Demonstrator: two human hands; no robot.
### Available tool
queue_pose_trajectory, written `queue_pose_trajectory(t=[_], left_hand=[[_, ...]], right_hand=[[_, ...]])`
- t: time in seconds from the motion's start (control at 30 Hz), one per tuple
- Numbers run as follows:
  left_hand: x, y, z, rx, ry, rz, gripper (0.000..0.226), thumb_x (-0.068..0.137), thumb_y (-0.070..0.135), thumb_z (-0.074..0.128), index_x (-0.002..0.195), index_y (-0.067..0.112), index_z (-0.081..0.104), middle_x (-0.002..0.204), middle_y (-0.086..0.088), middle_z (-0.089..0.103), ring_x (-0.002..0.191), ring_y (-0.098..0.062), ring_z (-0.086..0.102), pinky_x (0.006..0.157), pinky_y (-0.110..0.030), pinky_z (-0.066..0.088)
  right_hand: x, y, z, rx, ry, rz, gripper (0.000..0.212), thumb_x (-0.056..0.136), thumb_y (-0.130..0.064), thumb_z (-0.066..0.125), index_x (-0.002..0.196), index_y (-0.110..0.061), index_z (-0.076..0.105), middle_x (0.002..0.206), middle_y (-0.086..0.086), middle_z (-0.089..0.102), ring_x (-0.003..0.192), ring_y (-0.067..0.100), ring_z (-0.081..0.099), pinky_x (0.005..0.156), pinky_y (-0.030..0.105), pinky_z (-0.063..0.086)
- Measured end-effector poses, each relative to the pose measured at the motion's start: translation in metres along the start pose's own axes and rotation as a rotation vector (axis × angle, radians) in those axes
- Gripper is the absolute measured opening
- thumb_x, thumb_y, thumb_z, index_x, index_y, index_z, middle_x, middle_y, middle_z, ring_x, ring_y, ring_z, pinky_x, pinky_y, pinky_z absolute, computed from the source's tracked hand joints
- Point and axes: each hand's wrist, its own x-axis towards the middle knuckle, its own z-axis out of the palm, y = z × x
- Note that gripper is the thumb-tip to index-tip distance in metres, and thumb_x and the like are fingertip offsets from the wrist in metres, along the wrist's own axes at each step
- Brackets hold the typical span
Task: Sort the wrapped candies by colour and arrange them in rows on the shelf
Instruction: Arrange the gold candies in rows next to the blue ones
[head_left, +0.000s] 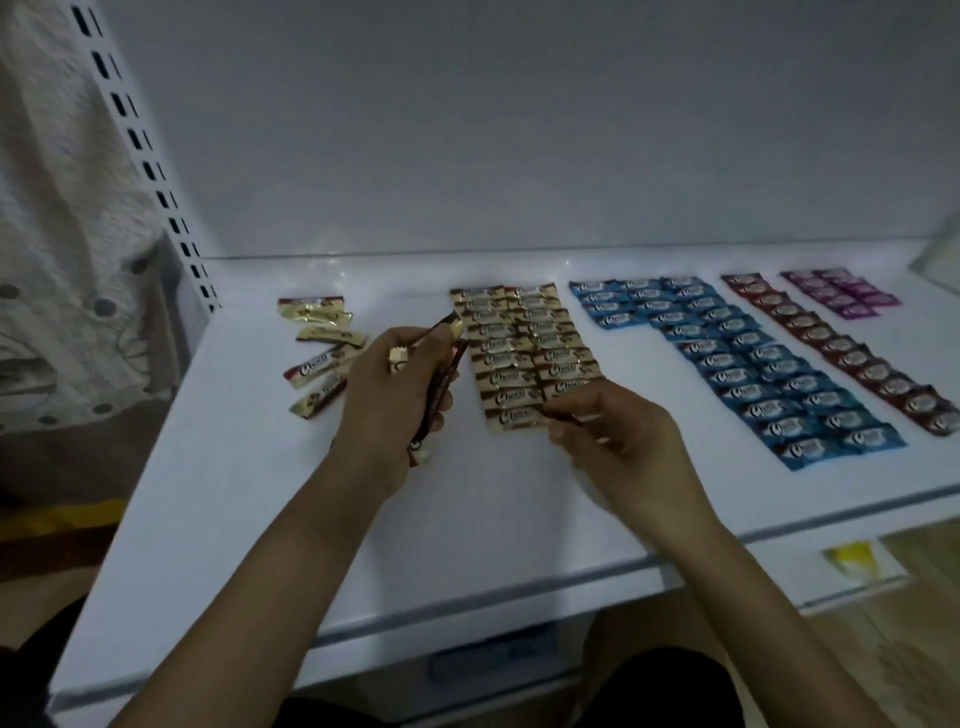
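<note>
While left hand (395, 400) grips several gold candies (439, 388) | right hand (623, 447) pinches single candy (563, 415) beside gold rows (524, 348)

Loose candies (322, 353) lying left on the shelf (260, 493), two-column block (524, 353) sitting mid-shelf, wider block (737, 358) right of it, then single row (841, 353), small block (841, 293) rightmost at back, you are holding spare candies (451, 327) in left hand (400, 389) and right hand (618, 436) close by the two-column block.

Hard to see
The left hand (395, 395) and the blurry right hand (623, 447) each cover most of the gold candies (456, 326) they hold.
</note>
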Motion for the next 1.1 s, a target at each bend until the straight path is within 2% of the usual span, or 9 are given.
queue_pose_trajectory(t=[0.13, 0.23, 0.37, 0.5, 0.63, 0.73, 0.9, 1.0, 1.1], left_hand=[[-0.014, -0.011, 0.009, 0.205, 0.005, 0.098, 0.015, 0.090, 0.034, 0.065, 0.082, 0.022, 0.062, 0.060, 0.004, 0.062, 0.049, -0.013, 0.053, 0.047, -0.024, 0.040], [-0.020, -0.017, 0.013, 0.305, 0.027, 0.164, 0.016, 0.088, 0.039, 0.065, 0.085, 0.023, 0.063, 0.058, 0.010, 0.062, 0.052, -0.010, 0.056, 0.050, -0.024, 0.042], [-0.023, -0.024, 0.011, 0.226, 0.050, 0.146, 0.013, 0.090, 0.034, 0.064, 0.086, 0.021, 0.064, 0.062, 0.010, 0.063, 0.054, -0.011, 0.056, 0.052, -0.025, 0.043], [-0.020, -0.026, 0.006, 0.142, 0.072, 0.134, 0.010, 0.091, 0.030, 0.063, 0.086, 0.021, 0.064, 0.069, 0.003, 0.064, 0.056, -0.015, 0.052, 0.055, -0.029, 0.041], [-0.021, -0.029, 0.006, 0.148, 0.071, 0.148, 0.009, 0.090, 0.031, 0.065, 0.082, 0.026, 0.066, 0.073, 0.004, 0.065, 0.062, -0.016, 0.055, 0.063, -0.035, 0.043], [-0.021, -0.030, 0.006, 0.148, 0.073, 0.148, 0.008, 0.089, 0.031, 0.066, 0.082, 0.028, 0.066, 0.076, 0.005, 0.067, 0.065, -0.015, 0.057, 0.066, -0.037, 0.046], [-0.023, -0.030, 0.003, 0.155, 0.056, 0.159, 0.008, 0.089, 0.033, 0.067, 0.082, 0.029, 0.066, 0.078, 0.005, 0.067, 0.066, -0.014, 0.057, 0.066, -0.036, 0.045], [-0.023, -0.029, 0.002, 0.161, 0.048, 0.166, 0.009, 0.089, 0.035, 0.066, 0.083, 0.029, 0.066, 0.079, 0.004, 0.067, 0.067, -0.014, 0.057, 0.066, -0.035, 0.044], [-0.023, -0.029, 0.004, 0.166, 0.043, 0.170, 0.009, 0.090, 0.035, 0.066, 0.081, 0.031, 0.065, 0.076, 0.006, 0.066, 0.065, -0.013, 0.057, 0.065, -0.033, 0.044]], right_hand=[[-0.013, 0.026, -0.008, -0.369, -0.052, -0.328, 0.019, 0.087, -0.022, 0.057, 0.097, -0.020, 0.073, 0.106, -0.010, 0.067, 0.101, 0.005, 0.060, 0.093, 0.004, 0.037], [-0.016, 0.036, -0.010, -0.373, -0.087, -0.348, 0.034, 0.086, -0.028, 0.047, 0.105, -0.015, 0.072, 0.112, -0.007, 0.064, 0.109, 0.006, 0.055, 0.101, 0.006, 0.032], [-0.018, 0.035, -0.017, -0.340, 0.003, -0.374, 0.031, 0.087, -0.022, 0.046, 0.105, -0.015, 0.070, 0.107, -0.011, 0.061, 0.102, 0.006, 0.057, 0.097, 0.007, 0.037], [-0.021, 0.034, -0.007, -0.355, -0.124, -0.507, 0.029, 0.087, -0.015, 0.047, 0.103, -0.014, 0.071, 0.110, -0.009, 0.065, 0.107, 0.007, 0.056, 0.100, 0.015, 0.037], [-0.018, 0.031, -0.002, -0.466, -0.086, -0.480, 0.032, 0.089, -0.028, 0.050, 0.115, -0.017, 0.065, 0.110, -0.002, 0.064, 0.101, 0.013, 0.055, 0.087, 0.023, 0.041], [-0.015, 0.027, 0.003, -0.608, -0.219, -0.473, 0.036, 0.091, -0.046, 0.047, 0.111, -0.025, 0.068, 0.105, -0.004, 0.058, 0.094, 0.015, 0.051, 0.078, 0.029, 0.043], [-0.017, 0.024, 0.005, -0.324, -0.174, -0.423, 0.036, 0.086, -0.042, 0.061, 0.067, -0.012, 0.066, 0.084, -0.004, 0.058, 0.080, 0.011, 0.054, 0.070, 0.010, 0.037], [-0.017, 0.031, 0.005, -0.351, -0.132, -0.379, 0.024, 0.080, -0.038, 0.068, 0.079, -0.014, 0.066, 0.088, -0.007, 0.057, 0.084, 0.003, 0.051, 0.075, 0.003, 0.034], [-0.013, 0.036, 0.004, -0.497, -0.036, -0.389, 0.031, 0.081, -0.047, 0.061, 0.089, -0.018, 0.066, 0.089, -0.008, 0.060, 0.087, 0.007, 0.048, 0.074, 0.015, 0.036]])
